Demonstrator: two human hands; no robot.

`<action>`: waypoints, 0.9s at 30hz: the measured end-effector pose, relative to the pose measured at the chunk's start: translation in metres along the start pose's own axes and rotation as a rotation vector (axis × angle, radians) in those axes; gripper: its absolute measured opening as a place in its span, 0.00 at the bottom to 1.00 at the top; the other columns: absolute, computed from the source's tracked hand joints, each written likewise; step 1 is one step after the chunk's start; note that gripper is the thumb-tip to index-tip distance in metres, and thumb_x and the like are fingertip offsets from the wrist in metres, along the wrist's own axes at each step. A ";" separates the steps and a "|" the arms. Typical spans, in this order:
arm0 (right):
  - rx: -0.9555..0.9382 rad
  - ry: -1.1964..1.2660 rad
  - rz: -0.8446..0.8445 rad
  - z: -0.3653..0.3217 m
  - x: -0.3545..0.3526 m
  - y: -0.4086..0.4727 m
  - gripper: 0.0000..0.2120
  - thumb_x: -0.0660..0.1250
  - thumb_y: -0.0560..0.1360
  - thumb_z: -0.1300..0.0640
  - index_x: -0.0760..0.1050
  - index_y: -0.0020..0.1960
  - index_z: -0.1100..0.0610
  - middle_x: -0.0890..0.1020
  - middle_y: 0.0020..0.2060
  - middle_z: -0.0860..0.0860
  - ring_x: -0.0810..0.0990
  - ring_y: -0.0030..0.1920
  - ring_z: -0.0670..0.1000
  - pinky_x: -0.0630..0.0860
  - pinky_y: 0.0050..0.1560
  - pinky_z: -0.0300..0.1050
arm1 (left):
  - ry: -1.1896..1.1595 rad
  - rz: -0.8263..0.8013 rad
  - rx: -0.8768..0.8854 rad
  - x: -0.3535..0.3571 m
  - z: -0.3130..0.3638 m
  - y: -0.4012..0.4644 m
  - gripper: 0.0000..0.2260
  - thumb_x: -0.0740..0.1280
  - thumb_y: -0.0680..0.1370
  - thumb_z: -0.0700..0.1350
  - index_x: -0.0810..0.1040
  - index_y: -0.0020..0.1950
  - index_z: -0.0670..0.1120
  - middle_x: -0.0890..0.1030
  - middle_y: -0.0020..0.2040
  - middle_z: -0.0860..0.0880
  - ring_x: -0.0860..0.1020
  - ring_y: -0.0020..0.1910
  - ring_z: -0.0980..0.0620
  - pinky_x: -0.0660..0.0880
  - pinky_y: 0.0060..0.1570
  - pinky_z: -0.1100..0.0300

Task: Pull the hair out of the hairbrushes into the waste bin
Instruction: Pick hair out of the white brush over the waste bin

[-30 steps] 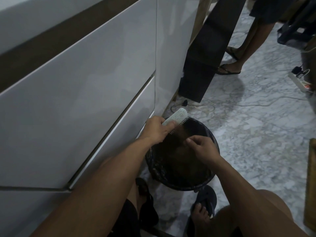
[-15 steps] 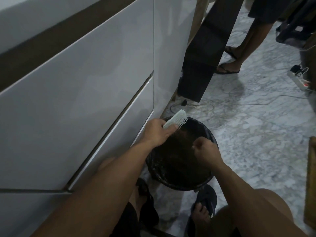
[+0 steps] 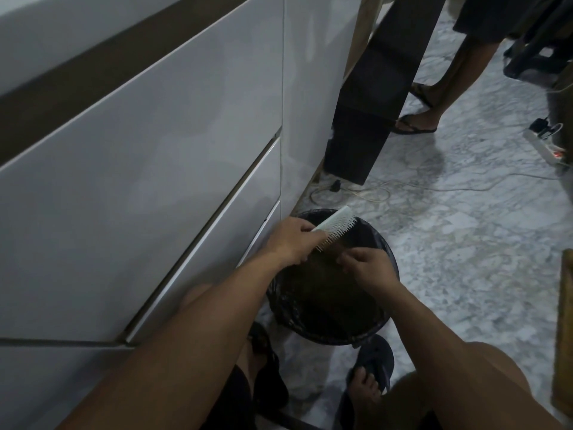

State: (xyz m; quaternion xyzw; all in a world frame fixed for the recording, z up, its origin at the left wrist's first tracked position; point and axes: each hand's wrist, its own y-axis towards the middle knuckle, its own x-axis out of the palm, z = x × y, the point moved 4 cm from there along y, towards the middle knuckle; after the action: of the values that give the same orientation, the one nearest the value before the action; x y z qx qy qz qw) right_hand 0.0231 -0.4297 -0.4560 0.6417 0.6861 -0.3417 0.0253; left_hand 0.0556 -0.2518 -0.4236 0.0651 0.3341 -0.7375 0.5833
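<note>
Left hand (image 3: pixel 293 243) clamped on white hairbrush (image 3: pixel 336 225) over waste bin (image 3: pixel 391 265) far rim; right hand (image 3: pixel 367 268) fingers pinched together below bristles; bin against cabinet (image 3: pixel 155 181), open floor (image 3: pixel 465 243) right.

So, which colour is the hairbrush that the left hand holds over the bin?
White: the hairbrush and its bristles are white. The head view shows it clearly against the black bin.

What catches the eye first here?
A white hairbrush, gripped by the left hand, is held over a round black waste bin on the marble floor. The right hand pinches at something beside its bristles. White drawer fronts fill the left side.
</note>
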 end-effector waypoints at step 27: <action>-0.120 0.291 0.049 -0.018 0.004 -0.012 0.14 0.73 0.71 0.64 0.67 0.42 0.54 0.85 0.42 0.56 0.82 0.40 0.51 0.78 0.43 0.50 | -0.149 -0.126 -0.070 0.010 0.008 -0.005 0.16 0.58 0.78 0.33 0.80 0.61 0.39 0.81 0.42 0.37 0.79 0.36 0.46 0.79 0.41 0.52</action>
State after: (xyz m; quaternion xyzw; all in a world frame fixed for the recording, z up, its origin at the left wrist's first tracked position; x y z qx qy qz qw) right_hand 0.0190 -0.4171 -0.4388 0.6984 0.6858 -0.2029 -0.0279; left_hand 0.0502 -0.2637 -0.4201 -0.0312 0.3188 -0.7634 0.5610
